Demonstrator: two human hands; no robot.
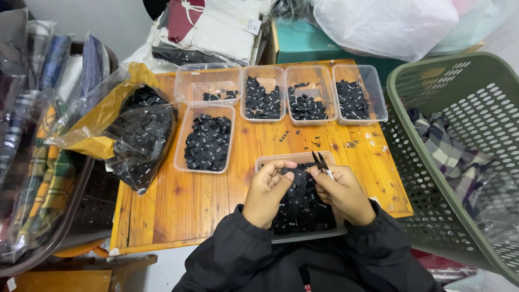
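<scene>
Wooden table (pixel 178 200) carries five clear tubs (pixel 207 137) of small black labels, and a sixth tub (pixel 266 160) with labels (pixel 303 205) stands under both hands. Left hand (pixel 266 192) pinches one black label (pixel 298 174) between thumb and fingers. Right hand (pixel 341 193) is closed around small snips (pixel 321 162), with the blades just beside that label. Green basket (pixel 459 162) with plaid cloth stands at the right, a bag of labels (pixel 141 135) lies at the left

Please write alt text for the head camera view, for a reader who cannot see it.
A person's left hand pinches a small black fabric label while the right hand holds small black snips to it, above a clear plastic tray of black labels. Five more clear trays of labels stand on the orange wooden table, beside a green perforated plastic basket.
</scene>
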